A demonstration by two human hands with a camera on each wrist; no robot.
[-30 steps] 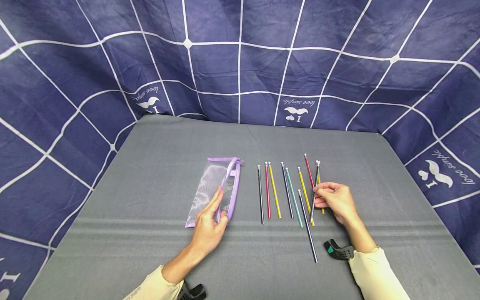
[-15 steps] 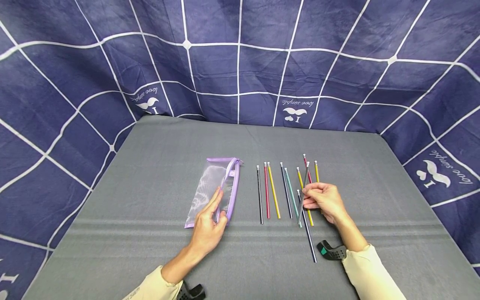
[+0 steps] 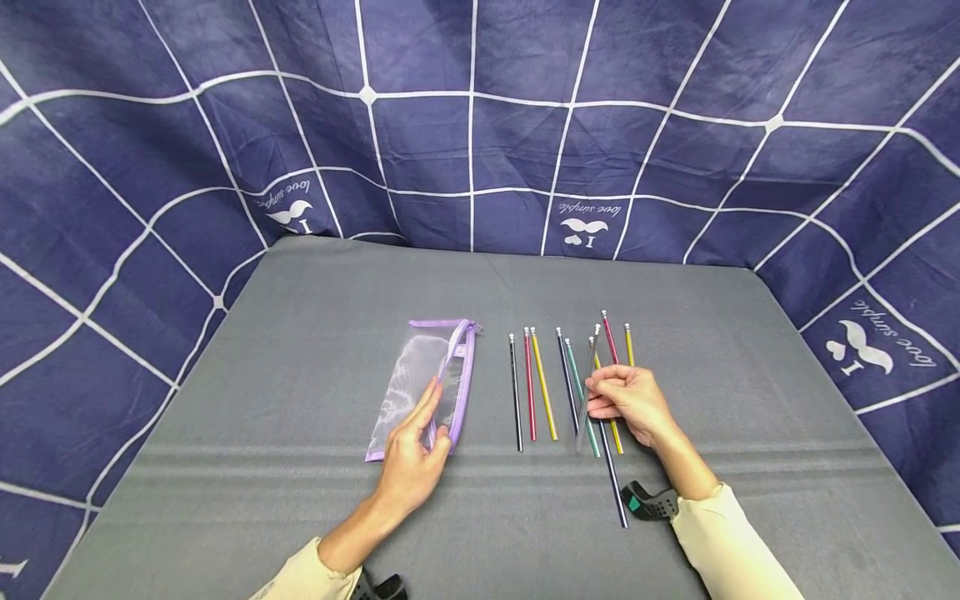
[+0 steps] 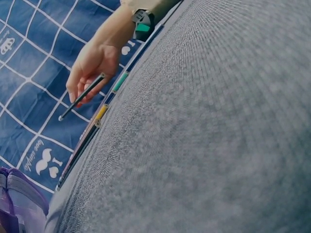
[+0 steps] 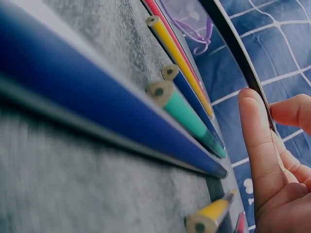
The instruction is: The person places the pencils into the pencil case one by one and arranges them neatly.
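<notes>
In the head view my right hand pinches a black pencil between thumb and fingers. The right wrist view shows this black pencil raised above the others, tilted. Below it lie a green pencil and a dark blue pencil that reaches toward the table's near side. A yellow pencil lies partly behind the hand. To the left, my left hand rests with straight fingers on a purple-edged mesh pencil case, its thumb near the zipper edge. The case's mouth gapes along its right side.
Left of the right hand, a black pencil, a red pencil and a yellow pencil lie roughly parallel. Another red pencil and a yellow pencil stick out beyond the right hand. A blue curtain surrounds the grey table.
My right hand has moved left with the black pencil, from over the rightmost pencils to over the green and blue ones. My left hand stays on the pencil case.
</notes>
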